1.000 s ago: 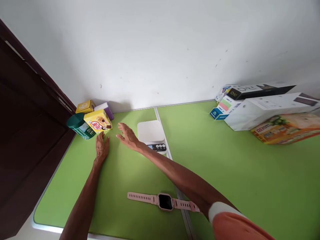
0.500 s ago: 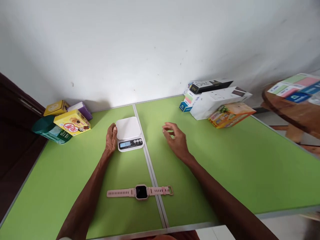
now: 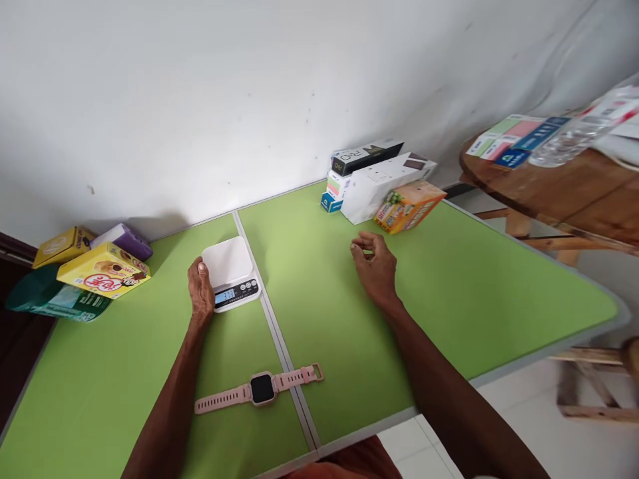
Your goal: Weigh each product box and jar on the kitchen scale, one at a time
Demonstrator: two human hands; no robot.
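Note:
A white kitchen scale (image 3: 228, 261) with a lit display sits left of the table's metal seam. Against its left edge rests my left hand (image 3: 200, 289), fingers stretched along the side and thumb at the rim, not wrapped round it. Over the right half of the table, my right hand (image 3: 377, 266) is loosely curved, with a gap between thumb and fingers and nothing in it. In front of the scale, a pink-strapped smartwatch (image 3: 262, 388) lies flat across the seam, its screen dark.
On the green table (image 3: 339, 346), a yellow snack box (image 3: 107, 271), a green canister (image 3: 70, 299) and a purple-white pack (image 3: 122, 239) stand at the left. An orange box (image 3: 412, 205) and a white box (image 3: 384, 183) are back right. A wooden table (image 3: 559, 189) stands beyond.
My right hand has gone from the left side, near the snack box, to the right of the scale. My left hand has moved from beside that box to the scale's left edge. The view has turned right.

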